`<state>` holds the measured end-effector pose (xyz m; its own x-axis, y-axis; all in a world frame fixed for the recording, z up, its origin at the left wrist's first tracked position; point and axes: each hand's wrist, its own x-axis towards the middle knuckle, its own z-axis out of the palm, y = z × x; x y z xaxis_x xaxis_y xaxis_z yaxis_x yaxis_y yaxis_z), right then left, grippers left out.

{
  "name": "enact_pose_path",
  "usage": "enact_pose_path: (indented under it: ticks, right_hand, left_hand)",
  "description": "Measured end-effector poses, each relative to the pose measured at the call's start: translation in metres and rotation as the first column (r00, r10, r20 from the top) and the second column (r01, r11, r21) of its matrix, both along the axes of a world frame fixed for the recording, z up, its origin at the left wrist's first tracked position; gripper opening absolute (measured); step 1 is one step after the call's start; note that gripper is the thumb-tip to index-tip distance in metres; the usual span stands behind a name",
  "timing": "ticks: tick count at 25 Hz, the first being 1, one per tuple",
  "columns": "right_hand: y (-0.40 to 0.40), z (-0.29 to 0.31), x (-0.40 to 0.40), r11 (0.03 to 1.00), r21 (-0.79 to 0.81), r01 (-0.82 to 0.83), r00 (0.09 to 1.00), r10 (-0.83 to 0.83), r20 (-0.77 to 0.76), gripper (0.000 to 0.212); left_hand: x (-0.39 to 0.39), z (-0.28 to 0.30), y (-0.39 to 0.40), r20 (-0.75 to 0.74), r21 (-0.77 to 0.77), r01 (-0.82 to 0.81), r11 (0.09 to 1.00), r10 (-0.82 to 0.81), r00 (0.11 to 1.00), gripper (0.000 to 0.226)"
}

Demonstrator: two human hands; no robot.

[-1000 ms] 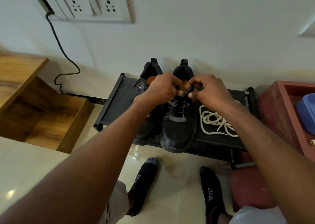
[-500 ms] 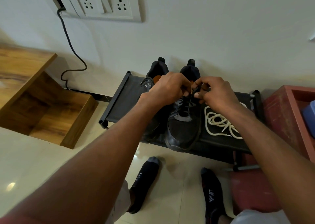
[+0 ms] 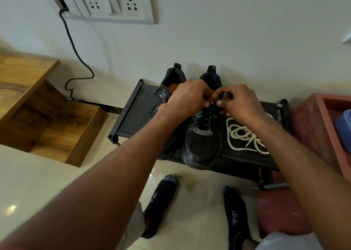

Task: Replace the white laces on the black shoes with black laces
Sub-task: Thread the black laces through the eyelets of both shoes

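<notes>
Nearly done: right shoe [image 3: 201,141] black-laced; both hands [image 3: 187,99] [image 3: 241,103] pinch lace [image 3: 216,101] ends; white laces [image 3: 245,135] at rack's [image 3: 133,114] right edge.

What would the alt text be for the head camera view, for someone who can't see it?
Two hands, left and right, pinch a black lace at the top of the right-hand black shoe on a low black rack. Removed white laces lie coiled beside it.

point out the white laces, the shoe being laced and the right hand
white laces [image 3: 241,135], head view, on the coiled middle
right-hand black shoe [image 3: 201,145], head view, on the toe box
right hand [image 3: 241,103], head view, on the back of the hand
</notes>
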<state>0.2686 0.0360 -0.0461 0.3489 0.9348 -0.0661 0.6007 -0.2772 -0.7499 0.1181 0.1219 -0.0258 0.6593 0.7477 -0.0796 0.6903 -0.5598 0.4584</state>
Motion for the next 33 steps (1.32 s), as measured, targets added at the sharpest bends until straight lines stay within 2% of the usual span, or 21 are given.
enact_pose_path:
  ticks: [4,7,10,14,19,22,24,26,33]
  right_hand:
    - [0.0,0.001,-0.001,1.0,-0.019,-0.016,1.0,0.016,-0.005,0.024]
    - [-0.001,0.001,-0.003,1.0,-0.027,-0.009,1.0,0.008,-0.011,0.024]
    - [0.0,-0.001,-0.003,1.0,-0.028,0.013,1.0,-0.013,-0.014,0.022]
    - [0.001,0.0,-0.001,0.999,-0.02,0.029,0.999,-0.03,-0.035,0.022]
    - [0.0,0.001,-0.001,0.999,-0.013,0.033,0.999,-0.033,-0.04,0.024]
    - [0.001,0.0,-0.002,0.999,-0.02,0.035,0.998,-0.036,-0.06,0.026]
    - [0.002,0.0,-0.001,0.999,-0.028,0.039,0.995,-0.042,-0.089,0.026]
    - [0.002,0.0,0.0,0.999,-0.039,0.039,0.993,-0.043,-0.112,0.027]
    - [0.002,-0.004,0.006,0.998,-0.069,-0.009,0.989,-0.001,-0.15,0.031]
  left_hand:
    - [0.002,-0.002,-0.005,0.019,0.002,-0.044,0.999,0.044,0.999,0.023]
    - [0.004,-0.001,-0.003,-0.023,0.012,0.011,1.0,-0.01,1.0,0.026]
    - [-0.001,-0.001,0.002,-0.004,0.005,0.052,0.999,-0.052,0.999,0.03]
    - [0.001,-0.008,-0.001,0.026,0.038,0.01,0.999,-0.011,1.0,0.022]
    - [0.001,-0.01,0.006,0.065,-0.036,0.002,0.999,0.0,0.998,0.018]
    - [-0.009,-0.007,0.018,0.126,-0.219,0.04,0.975,-0.013,0.992,0.011]
    - [-0.015,-0.005,0.025,0.184,-0.297,0.021,0.955,0.036,0.982,0.011]
    - [-0.018,-0.005,0.029,0.231,-0.312,-0.016,0.95,0.092,0.968,0.011]
    - [-0.019,-0.006,0.03,0.293,-0.254,-0.009,0.967,0.086,0.952,0.01]
